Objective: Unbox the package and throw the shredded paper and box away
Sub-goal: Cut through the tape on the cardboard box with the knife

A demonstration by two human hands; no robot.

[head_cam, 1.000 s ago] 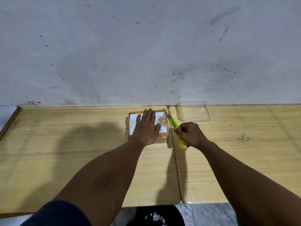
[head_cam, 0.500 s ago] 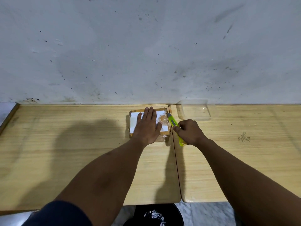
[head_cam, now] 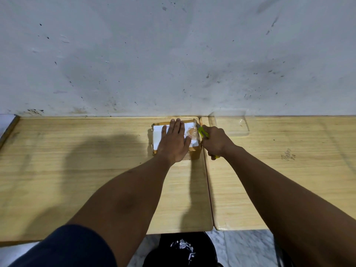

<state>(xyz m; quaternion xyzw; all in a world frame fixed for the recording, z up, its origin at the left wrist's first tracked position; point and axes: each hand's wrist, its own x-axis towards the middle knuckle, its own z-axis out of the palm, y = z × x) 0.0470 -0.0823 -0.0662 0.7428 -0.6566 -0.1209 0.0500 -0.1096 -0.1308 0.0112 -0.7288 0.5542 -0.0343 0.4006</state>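
**Wooden surface against a scuffed wall: box pinned flat, knife at its edge**

Pale wood made up the surface (head_cam: 77,170), two tops pushed together with a seam between them, set against a stained, speckled white wall (head_cam: 173,54). A small cardboard box (head_cam: 193,135), wrapped in clear tape and bearing a white label, lay at the far right corner of the left top, close to the wall and just beside the seam.

The left hand (head_cam: 173,145) lay palm-down on the box's lid, fingers straight and close together and pointing toward the wall, thumb spread out to the right across the label. It covered most of the lid.

The right hand (head_cam: 214,141) was curled into a fist around a yellow-green utility knife (head_cam: 202,132). The knife's front end sat against the box's right edge near the far corner, and the tail of its handle stuck out below the fist. Whether the blade was in the tape could not be told.

A clear plastic tray (head_cam: 231,124) sat on the right top, just behind the right hand. Below the near edge, a black bin (head_cam: 183,247) with white paper scraps in it stood on the marbled floor (head_cam: 240,245).
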